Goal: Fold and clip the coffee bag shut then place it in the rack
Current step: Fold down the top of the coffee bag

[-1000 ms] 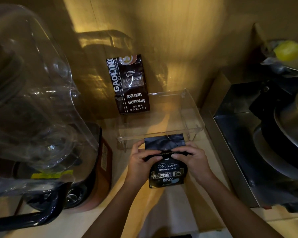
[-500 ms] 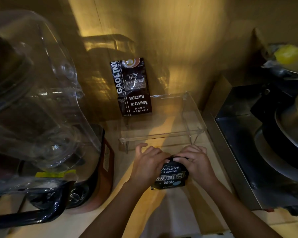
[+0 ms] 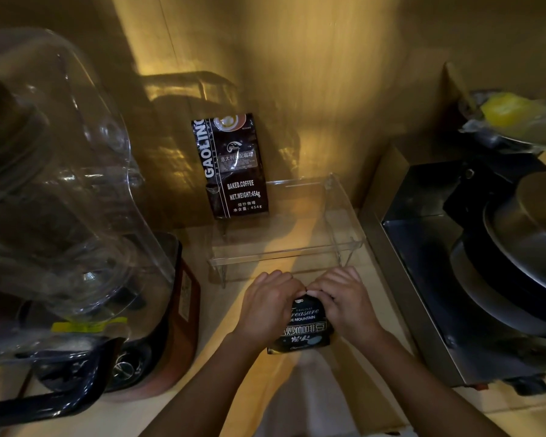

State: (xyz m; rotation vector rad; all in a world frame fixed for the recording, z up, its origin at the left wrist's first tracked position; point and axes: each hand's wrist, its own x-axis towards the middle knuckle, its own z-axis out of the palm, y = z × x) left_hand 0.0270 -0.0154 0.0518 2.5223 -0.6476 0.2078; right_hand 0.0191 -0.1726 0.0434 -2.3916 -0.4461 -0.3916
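Since 1 s ago the bag top is folded down. I see L hand [image 3: 270,305] & R hand [image 3: 344,302] gripping the Blue Mountain coffee bag [image 3: 303,326] on the counter [image 3: 202,402], just before the clear acrylic rack [image 3: 344,212]; Gaoling bag [image 3: 232,167] behind.

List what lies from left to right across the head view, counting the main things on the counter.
Clear blender jar → tall coffee bag against the wall → left hand → small coffee bag → right hand → metal appliance.
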